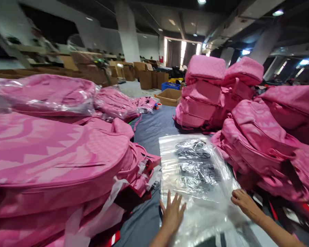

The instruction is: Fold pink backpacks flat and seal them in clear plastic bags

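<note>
A clear plastic bag (195, 171) with dark printed lettering lies flat on the dark grey cloth of the table. Spread fingers of my left hand (173, 212) rest on the bag's lower left part. At its right edge, my right hand (247, 205) has curled fingers closed on the plastic. Close by on the right is a pink patterned backpack (262, 133), lying tilted on others. To the left, a large pink backpack (54, 157) lies flat on a pile, with white tissue strips (113, 195) and red tags hanging at its side.
Pink backpacks in clear wrapping (46, 92) lie at the far left. A tall stack of pink bags (203, 92) stands at the back right. Beyond the grey table cloth (151, 130) are an open cardboard box (170, 96), a blue crate (170, 85) and more cartons.
</note>
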A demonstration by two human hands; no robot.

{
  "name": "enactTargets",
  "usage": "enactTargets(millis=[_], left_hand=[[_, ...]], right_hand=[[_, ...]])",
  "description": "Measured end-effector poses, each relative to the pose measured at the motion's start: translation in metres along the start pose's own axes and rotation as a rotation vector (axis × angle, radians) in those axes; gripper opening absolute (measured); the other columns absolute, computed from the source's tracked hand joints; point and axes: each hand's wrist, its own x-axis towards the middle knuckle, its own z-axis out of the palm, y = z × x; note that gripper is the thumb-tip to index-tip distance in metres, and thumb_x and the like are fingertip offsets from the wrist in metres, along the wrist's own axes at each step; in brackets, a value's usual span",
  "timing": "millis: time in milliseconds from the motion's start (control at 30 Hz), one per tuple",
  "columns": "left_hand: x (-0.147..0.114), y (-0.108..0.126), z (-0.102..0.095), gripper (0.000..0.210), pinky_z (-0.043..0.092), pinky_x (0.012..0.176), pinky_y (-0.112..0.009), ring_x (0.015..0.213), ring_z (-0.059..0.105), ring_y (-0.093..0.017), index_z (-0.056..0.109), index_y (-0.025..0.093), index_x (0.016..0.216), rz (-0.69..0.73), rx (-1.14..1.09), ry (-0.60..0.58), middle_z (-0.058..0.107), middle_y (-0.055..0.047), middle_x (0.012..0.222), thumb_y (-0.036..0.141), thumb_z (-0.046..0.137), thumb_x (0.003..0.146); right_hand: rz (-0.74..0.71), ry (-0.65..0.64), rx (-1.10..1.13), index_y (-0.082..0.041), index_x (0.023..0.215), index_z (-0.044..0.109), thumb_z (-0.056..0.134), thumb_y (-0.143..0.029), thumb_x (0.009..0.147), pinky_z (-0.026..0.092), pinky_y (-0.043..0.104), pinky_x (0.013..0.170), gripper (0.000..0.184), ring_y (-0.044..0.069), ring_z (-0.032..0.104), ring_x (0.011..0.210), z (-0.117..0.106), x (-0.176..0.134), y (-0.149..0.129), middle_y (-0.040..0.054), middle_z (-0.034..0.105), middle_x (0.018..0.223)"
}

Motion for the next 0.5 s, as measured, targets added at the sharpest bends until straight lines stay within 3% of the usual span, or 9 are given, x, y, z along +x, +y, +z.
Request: enactTargets(millis=[67,133,200,233,300,367,433,500], left_hand=[[-0.003,0.006,-0.029,0.044,0.034,0.114,-0.062,0.130,0.058,-0.035,0.080,0.032,0.108,0.041,-0.020,-0.025,0.077,-0.007,0.119,0.040,0.037,0.104],[-0.011,0.015,-0.053,0.055,0.044,0.106,-0.050,0.097,0.072,-0.027,0.078,0.024,0.081,0.074,-0.032,-0.016,0.078,-0.007,0.085,0.037,0.031,0.106],[-0.022,0.026,-0.069,0.056,0.047,0.099,-0.043,0.079,0.069,-0.022,0.075,0.021,0.078,0.120,-0.024,0.051,0.073,-0.006,0.074,0.033,0.029,0.106],[-0.026,0.032,-0.072,0.050,0.047,0.100,-0.043,0.084,0.069,-0.022,0.076,0.020,0.088,0.151,-0.015,0.098,0.074,-0.007,0.083,0.032,0.031,0.106],[-0.031,0.040,-0.066,0.039,0.039,0.112,-0.047,0.115,0.064,-0.025,0.072,0.021,0.120,0.207,0.016,0.134,0.072,-0.011,0.120,0.029,0.036,0.104],[-0.032,0.040,-0.045,0.047,0.031,0.118,-0.056,0.142,0.046,-0.030,0.054,0.026,0.148,0.199,0.055,-0.013,0.053,-0.011,0.153,0.030,0.042,0.102],[-0.029,0.034,-0.016,0.060,0.026,0.118,-0.066,0.153,0.029,-0.037,0.038,0.028,0.158,0.150,0.088,-0.269,0.035,-0.012,0.166,0.037,0.047,0.099],[-0.025,0.024,0.010,0.070,0.022,0.117,-0.071,0.156,0.018,-0.040,0.030,0.028,0.161,0.121,0.099,-0.426,0.024,-0.012,0.170,0.045,0.050,0.096]], right_hand=[[0.088,-0.051,0.028,-0.030,0.083,0.068,0.047,-0.014,0.092,0.047,0.037,0.091,0.028,0.023,0.063,0.091,0.000,-0.048,0.008,0.0040,0.068,0.092],[0.194,-0.065,0.030,-0.028,0.088,0.070,0.047,-0.012,0.091,0.047,0.040,0.097,0.029,0.024,0.064,0.099,0.000,-0.080,0.013,0.0060,0.070,0.101],[0.304,-0.074,-0.025,-0.025,0.095,0.073,0.047,-0.007,0.088,0.045,0.046,0.104,0.032,0.028,0.062,0.116,0.002,-0.097,0.016,0.0108,0.070,0.120],[0.367,-0.068,-0.071,-0.023,0.100,0.074,0.047,-0.003,0.086,0.044,0.050,0.106,0.036,0.031,0.059,0.124,0.003,-0.100,0.015,0.0134,0.067,0.131],[0.507,-0.042,-0.167,-0.020,0.113,0.074,0.046,0.003,0.083,0.041,0.056,0.110,0.048,0.035,0.053,0.135,0.009,-0.097,0.004,0.0174,0.059,0.145],[0.577,0.010,-0.201,-0.019,0.130,0.068,0.045,0.007,0.081,0.040,0.058,0.112,0.060,0.036,0.050,0.140,0.019,-0.084,-0.024,0.0192,0.053,0.151],[0.499,0.045,-0.154,-0.022,0.142,0.060,0.045,0.006,0.081,0.041,0.055,0.114,0.069,0.033,0.048,0.142,0.036,-0.066,-0.065,0.0175,0.049,0.155],[0.329,0.023,-0.035,-0.028,0.147,0.055,0.047,0.001,0.082,0.046,0.047,0.112,0.072,0.028,0.050,0.141,0.059,-0.050,-0.109,0.0132,0.046,0.158]])
